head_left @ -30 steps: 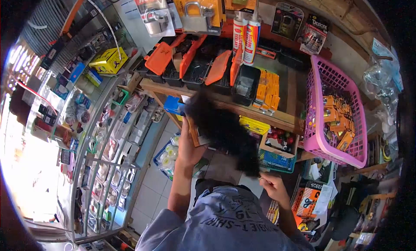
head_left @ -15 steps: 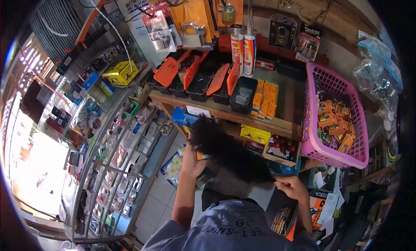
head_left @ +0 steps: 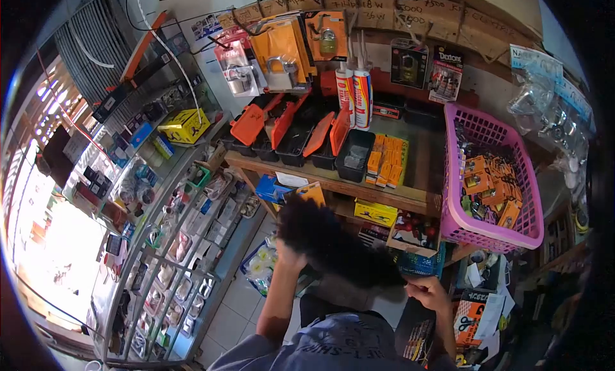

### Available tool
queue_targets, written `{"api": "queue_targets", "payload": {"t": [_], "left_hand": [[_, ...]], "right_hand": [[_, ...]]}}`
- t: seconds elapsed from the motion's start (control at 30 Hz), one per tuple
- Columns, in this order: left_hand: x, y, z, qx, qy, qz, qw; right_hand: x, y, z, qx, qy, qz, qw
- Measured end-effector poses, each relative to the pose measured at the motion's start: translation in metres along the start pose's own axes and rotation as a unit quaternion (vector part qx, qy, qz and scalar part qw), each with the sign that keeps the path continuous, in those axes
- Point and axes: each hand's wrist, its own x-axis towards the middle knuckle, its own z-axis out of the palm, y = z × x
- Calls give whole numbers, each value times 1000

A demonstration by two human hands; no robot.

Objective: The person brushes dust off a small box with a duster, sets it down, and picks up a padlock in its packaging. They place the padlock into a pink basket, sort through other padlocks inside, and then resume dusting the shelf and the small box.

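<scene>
A wooden shelf crosses in front of me, crowded with black trays with orange lids, two sealant tubes standing upright behind them, and small orange packs. A pink basket full of orange packets sits at its right end, jutting past the shelf edge. A glass display counter runs along my left. I hold a bushy black duster slantwise just below the shelf's front edge, its bushy head up to the left, with an orange card just above it. My right hand is curled closed round the thin lower end. My left hand is up against the bushy head, its fingers lost in the bristles, so I cannot tell how far they are open. A strip of pale floor tiles between counter and shelf is the only open room.
</scene>
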Motion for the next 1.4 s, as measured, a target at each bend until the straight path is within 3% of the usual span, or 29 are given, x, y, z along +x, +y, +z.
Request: {"api": "queue_targets", "payload": {"t": [0.03,0.07,0.17,0.23,0.27,0.37,0.43,0.47,0.53,0.57,0.6,0.67,0.7,0.73,0.8,0.87,0.93,1.0,1.1,1.17,1.2,1.27,1.3,1.4], "left_hand": [[-2,5,20,90,73,-18,993],[2,4,13,52,7,-37,998],[4,-4,7,78,56,-30,995],[6,-4,2,60,26,-24,998],[8,3,-28,34,-47,-110,992],[7,6,-13,-23,-120,-150,981],[-1,7,14,78,13,-127,989],[0,7,10,79,14,-127,989],[4,7,-6,57,-50,-169,983],[5,3,-11,-49,-37,-162,985],[7,5,-16,-48,-38,-162,985],[7,9,-21,-47,-171,-216,960],[7,9,-21,-60,-187,-217,956],[3,8,-18,-61,-184,-217,957],[-4,8,5,-9,44,-150,988],[-2,14,5,-6,21,-173,985],[-1,13,-6,53,-128,-210,968],[-1,9,-1,-11,26,-156,987],[1,9,2,76,45,-150,985],[6,14,-12,51,-159,-227,960],[4,11,-8,50,-158,-228,959],[-1,8,11,1,25,-176,984],[-3,7,19,95,23,-170,981],[0,2,14,90,10,-163,982]], "right_hand": [[0,7,5,32,36,-25,999],[-1,12,10,64,71,-48,994],[-4,15,16,20,57,-40,997],[-3,13,13,41,79,-46,995],[-4,11,11,63,99,-48,992],[-9,12,-3,54,86,-44,994],[-8,9,-11,38,109,-50,992],[-8,2,-13,39,108,-50,992],[-9,-13,-15,0,42,-17,999],[-9,-15,-18,-16,28,-18,999],[-8,-14,-23,-16,29,-18,999],[-6,-12,-30,28,75,-43,996],[-4,-14,-28,26,71,-59,995],[-3,-18,-29,27,69,-56,996],[-2,-27,-31,-32,11,-48,998],[-2,-21,-39,-20,33,-41,998],[-5,-19,-43,-8,54,-30,998],[-6,-19,-45,-47,-21,-10,999],[-7,-18,-52,-8,48,-36,998],[-10,-29,-51,-18,13,-16,1000],[-11,-33,-51,-27,-19,0,999],[-14,-29,-57,-39,-17,-10,999],[-16,-24,-61,-16,14,-18,1000],[-22,-26,-61,6,34,-16,999]]}}
